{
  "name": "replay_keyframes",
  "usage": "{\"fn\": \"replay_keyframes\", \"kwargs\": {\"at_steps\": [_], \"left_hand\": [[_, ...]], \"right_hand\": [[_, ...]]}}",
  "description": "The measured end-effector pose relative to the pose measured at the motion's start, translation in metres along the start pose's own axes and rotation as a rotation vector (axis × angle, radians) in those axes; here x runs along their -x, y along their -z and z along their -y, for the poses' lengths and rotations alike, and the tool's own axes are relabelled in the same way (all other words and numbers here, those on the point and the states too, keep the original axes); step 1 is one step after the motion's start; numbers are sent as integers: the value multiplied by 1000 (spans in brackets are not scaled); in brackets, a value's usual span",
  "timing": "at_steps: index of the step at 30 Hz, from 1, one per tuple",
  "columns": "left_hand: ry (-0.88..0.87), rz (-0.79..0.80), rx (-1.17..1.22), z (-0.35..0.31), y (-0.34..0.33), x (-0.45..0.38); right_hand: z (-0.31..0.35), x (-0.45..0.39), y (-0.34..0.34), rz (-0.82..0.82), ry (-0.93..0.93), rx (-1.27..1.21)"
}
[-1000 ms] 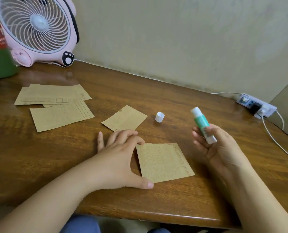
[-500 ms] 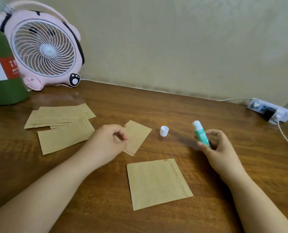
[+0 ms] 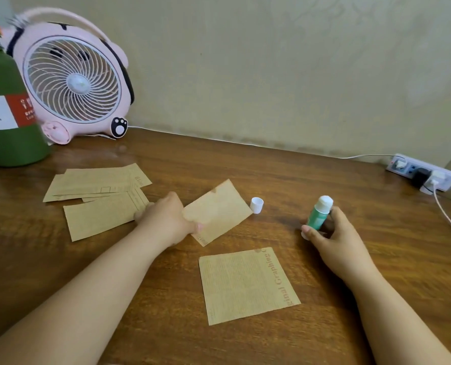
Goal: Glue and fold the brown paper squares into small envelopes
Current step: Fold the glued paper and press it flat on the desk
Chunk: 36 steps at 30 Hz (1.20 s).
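Left hand [image 3: 166, 219] pinches paper piece [image 3: 219, 210]; right hand [image 3: 335, 233] grips glue stick [image 3: 319, 213]

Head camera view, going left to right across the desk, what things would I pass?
Green bottle → pink fan → stack of brown papers → left hand → brown paper it pinches → white cap → glue stick in the right hand → power strip.

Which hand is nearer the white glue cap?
Left. The left hand holds the paper lying beside the white glue cap; the right hand holds the glue stick farther off.
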<state>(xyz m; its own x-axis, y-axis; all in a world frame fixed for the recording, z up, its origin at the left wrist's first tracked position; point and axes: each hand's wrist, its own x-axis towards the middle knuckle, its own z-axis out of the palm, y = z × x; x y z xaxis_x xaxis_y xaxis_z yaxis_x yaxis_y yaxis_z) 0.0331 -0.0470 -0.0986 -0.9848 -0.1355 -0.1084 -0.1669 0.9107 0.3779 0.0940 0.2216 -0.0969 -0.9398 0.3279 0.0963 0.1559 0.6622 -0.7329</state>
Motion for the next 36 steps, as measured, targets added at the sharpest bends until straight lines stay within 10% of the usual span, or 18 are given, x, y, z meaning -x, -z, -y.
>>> {"fn": "replay_keyframes", "kwargs": {"at_steps": [11, 14, 17, 21, 25, 31, 36], "left_hand": [[-172, -194, 947, 22, 13, 44], [-196, -93, 1031, 31, 22, 64], [-230, 10, 1022, 34, 23, 79], [-238, 147, 963, 23, 17, 95], [-277, 208, 914, 19, 11, 105], [-403, -289, 574, 41, -9, 115], [-723, -278, 349, 64, -27, 132]], "right_hand": [[-6, 3, 1, 17, -61, 41], [-8, 21, 7, -207, 14, 62], [8, 59, 12, -399, 225, -112], [37, 102, 3, 157, 278, -192], [41, 109, -6, 243, 117, -163], [38, 97, -13, 211, -90, -269], [34, 92, -17, 265, -82, -291]]}}
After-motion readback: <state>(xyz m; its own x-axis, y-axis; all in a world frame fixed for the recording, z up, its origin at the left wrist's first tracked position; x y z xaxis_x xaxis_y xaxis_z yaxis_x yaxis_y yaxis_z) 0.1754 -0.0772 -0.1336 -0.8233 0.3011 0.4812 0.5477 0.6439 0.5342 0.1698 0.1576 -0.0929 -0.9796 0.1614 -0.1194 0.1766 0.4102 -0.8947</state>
